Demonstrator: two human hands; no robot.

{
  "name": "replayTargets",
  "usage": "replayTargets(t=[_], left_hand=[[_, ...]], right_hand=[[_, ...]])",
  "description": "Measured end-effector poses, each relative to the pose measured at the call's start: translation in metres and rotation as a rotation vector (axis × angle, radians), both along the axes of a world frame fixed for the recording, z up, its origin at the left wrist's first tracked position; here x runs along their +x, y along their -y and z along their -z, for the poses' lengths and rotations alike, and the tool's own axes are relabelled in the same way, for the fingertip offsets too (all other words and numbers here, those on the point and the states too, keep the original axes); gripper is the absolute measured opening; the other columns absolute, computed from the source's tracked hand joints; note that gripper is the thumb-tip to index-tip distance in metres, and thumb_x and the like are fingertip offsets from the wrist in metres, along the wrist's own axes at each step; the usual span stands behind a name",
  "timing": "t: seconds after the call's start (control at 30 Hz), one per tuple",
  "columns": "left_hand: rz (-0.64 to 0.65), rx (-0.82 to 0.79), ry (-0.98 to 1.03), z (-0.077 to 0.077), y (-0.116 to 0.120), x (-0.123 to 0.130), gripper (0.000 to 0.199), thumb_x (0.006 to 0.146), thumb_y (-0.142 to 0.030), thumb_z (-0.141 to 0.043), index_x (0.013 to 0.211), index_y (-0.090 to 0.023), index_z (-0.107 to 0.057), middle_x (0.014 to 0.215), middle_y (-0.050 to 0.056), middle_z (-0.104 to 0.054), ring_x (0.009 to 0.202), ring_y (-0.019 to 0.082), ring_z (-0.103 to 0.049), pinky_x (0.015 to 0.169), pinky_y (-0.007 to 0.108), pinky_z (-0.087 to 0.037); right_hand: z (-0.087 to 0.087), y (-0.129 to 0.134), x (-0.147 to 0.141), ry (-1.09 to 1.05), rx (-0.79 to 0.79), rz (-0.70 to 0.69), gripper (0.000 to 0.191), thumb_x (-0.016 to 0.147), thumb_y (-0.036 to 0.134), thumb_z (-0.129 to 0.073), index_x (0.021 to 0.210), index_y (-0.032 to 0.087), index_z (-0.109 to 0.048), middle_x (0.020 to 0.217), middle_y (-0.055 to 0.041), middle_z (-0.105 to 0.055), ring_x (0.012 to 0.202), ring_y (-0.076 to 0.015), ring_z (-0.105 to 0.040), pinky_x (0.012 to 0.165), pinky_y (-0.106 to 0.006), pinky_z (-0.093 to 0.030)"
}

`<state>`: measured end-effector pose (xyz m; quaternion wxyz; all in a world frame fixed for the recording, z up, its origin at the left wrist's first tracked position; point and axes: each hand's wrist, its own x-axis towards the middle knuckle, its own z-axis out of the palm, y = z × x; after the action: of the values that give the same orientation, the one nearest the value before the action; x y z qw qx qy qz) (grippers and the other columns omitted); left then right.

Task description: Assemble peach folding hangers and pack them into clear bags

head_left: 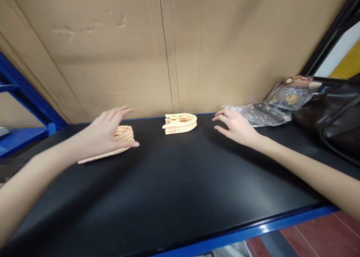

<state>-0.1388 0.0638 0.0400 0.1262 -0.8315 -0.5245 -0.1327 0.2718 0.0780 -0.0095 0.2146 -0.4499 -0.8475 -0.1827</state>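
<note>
Grip of left hand (105,131) spread, thumb held away from fingers, over left wooden stack (125,132) and partly hiding it, contact can't be told; right hand (236,127) also loosely spread, fingers parted, just left of crinkled plastic bag (247,112). Middle wooden stack (181,126) sits on black counter (180,197) between the hands, apart from both, rounded end facing right, near cardboard (126,54) at back. Farther right are printed clear pouch (292,97) and dark leather bag (332,114), blue bar (253,230) along counter's front edge.
</note>
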Motion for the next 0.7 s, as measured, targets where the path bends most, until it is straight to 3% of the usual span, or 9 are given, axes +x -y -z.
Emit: replayTargets(t=[0.1, 0.17, 0.3, 0.43, 0.57, 0.7], left_hand=[[-0.203, -0.229, -0.035, -0.006, -0.008, -0.037, 0.115, 0.063, -0.061, -0.070, 0.151, -0.010, -0.016, 0.151, 0.024, -0.028, 0.136, 0.043, -0.030, 0.106, 0.054, -0.029], [-0.248, -0.372, -0.013, -0.005, -0.010, -0.055, 0.118, 0.062, -0.056, -0.072, 0.152, -0.010, -0.011, 0.150, 0.024, -0.031, 0.133, 0.041, -0.036, 0.105, 0.050, -0.032], [-0.223, -0.601, 0.077, -0.002, -0.010, -0.070, 0.121, 0.060, -0.047, -0.074, 0.153, -0.015, -0.003, 0.150, 0.019, -0.035, 0.132, 0.032, -0.042, 0.107, 0.043, -0.032], [-0.213, -0.650, 0.127, -0.003, -0.008, -0.069, 0.116, 0.059, -0.038, -0.072, 0.153, -0.015, -0.007, 0.149, 0.016, -0.038, 0.129, 0.028, -0.045, 0.105, 0.038, -0.034], [-0.131, -0.653, 0.189, -0.008, -0.005, -0.063, 0.099, 0.059, -0.034, -0.071, 0.146, -0.015, -0.028, 0.142, 0.011, -0.049, 0.124, 0.026, -0.050, 0.102, 0.034, -0.038], [-0.135, -0.600, 0.187, -0.010, -0.003, -0.051, 0.091, 0.059, -0.038, -0.073, 0.141, -0.017, -0.038, 0.136, 0.008, -0.055, 0.117, 0.024, -0.055, 0.099, 0.032, -0.040]], right_hand=[[-0.009, -0.003, 0.023, 0.087, 0.050, 0.170, 0.040, 0.090, 0.040, -0.051, 0.116, 0.010, -0.059, 0.118, -0.0186, -0.060, 0.109, -0.0343, -0.055, 0.093, -0.048, -0.044], [-0.010, -0.006, 0.044, 0.149, 0.051, 0.273, 0.047, 0.087, 0.046, -0.053, 0.114, 0.008, -0.059, 0.108, -0.0219, -0.063, 0.101, -0.0375, -0.058, 0.085, -0.051, -0.045], [-0.005, -0.016, 0.079, 0.149, 0.073, 0.251, 0.030, 0.079, 0.048, -0.055, 0.080, 0.019, -0.063, 0.079, -0.0179, -0.067, 0.077, -0.0331, -0.062, 0.070, -0.049, -0.044], [0.001, -0.020, 0.089, 0.121, 0.087, 0.183, 0.024, 0.071, 0.040, -0.055, 0.053, 0.028, -0.046, 0.047, -0.0069, -0.054, 0.049, -0.0237, -0.051, 0.060, -0.047, -0.041], [-0.002, -0.016, 0.082, 0.053, 0.139, 0.144, 0.033, 0.075, 0.033, -0.048, 0.045, 0.028, -0.033, 0.040, -0.0054, -0.047, 0.043, -0.0209, -0.044, 0.063, -0.051, -0.042], [-0.021, -0.003, 0.062, -0.035, 0.207, 0.171, 0.033, 0.083, 0.032, -0.042, 0.050, 0.030, -0.046, 0.043, -0.0068, -0.050, 0.051, -0.0257, -0.052, 0.073, -0.057, -0.041]])
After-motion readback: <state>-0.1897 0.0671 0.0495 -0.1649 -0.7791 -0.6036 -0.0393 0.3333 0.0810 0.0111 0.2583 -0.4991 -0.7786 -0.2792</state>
